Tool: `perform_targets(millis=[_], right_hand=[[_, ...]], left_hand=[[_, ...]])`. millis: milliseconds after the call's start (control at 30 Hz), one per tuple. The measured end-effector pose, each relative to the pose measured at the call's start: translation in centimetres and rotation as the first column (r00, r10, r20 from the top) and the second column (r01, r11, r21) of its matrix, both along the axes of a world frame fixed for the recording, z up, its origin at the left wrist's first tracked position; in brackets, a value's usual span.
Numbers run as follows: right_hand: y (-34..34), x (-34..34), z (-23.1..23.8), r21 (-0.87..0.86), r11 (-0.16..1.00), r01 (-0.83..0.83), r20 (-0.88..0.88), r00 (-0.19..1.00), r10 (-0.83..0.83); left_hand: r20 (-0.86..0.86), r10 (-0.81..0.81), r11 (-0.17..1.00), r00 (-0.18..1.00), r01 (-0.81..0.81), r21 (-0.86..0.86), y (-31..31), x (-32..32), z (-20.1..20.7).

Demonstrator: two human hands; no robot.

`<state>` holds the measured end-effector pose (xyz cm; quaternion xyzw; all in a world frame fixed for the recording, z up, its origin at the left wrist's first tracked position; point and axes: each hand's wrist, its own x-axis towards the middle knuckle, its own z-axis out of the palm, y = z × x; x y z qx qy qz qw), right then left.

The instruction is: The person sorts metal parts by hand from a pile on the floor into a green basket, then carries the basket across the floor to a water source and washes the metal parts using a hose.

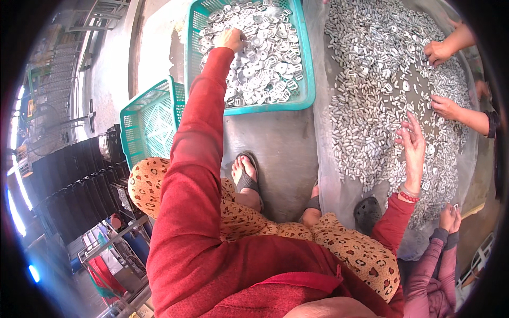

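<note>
Basket [309, 79] heaped with flat metal pieces [265, 66]; similar pieces lie among the pellets [355, 114], so separation appears unfinished; left hand [229, 40] at the heap, grip indeterminable; right hand [414, 146] fingers spread, apparently empty, over the pellets

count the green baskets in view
2. The full basket sits at top centre, with metal pieces in it and the left hand over them; the other basket is at its lower left, partly covered by the red sleeve. More may be hidden.
</note>
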<state>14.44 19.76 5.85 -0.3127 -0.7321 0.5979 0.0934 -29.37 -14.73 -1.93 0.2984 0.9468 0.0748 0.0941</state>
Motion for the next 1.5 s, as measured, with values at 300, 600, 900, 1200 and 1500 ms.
perform_targets(millis=[300,600,900,1200,1500], right_hand=[[-0.6,-1.0,-0.4,0.003,0.985,-0.173,0.007,0.985,0.173],[-3.0,-1.7,1.6,-0.092,0.994,-0.052,-0.093,0.995,0.043],[-5.2,-5.7,2.3,-0.492,0.846,-0.206,-0.425,0.905,-0.027],[-4.2,-2.3,0.9,-0.617,0.786,0.022,-0.157,0.976,-0.151],[-9.1,-2.6,0.2,-0.739,0.666,-0.102,-0.12,0.993,0.019]], left_hand=[[0.017,0.097,0.995,0.995,-0.097,0.0,-0.7,0.5,1.8],[0.034,-0.277,0.921,0.96,0.256,0.294,5.1,5.9,9.7],[0.632,-0.67,0.648,0.39,-0.109,0.754,17.5,21.6,10.6],[0.653,-0.695,0.512,0.301,-0.429,0.744,17.0,27.7,8.0],[0.673,-0.721,0.69,-0.167,-0.089,0.718,12.2,23.8,8.8]])
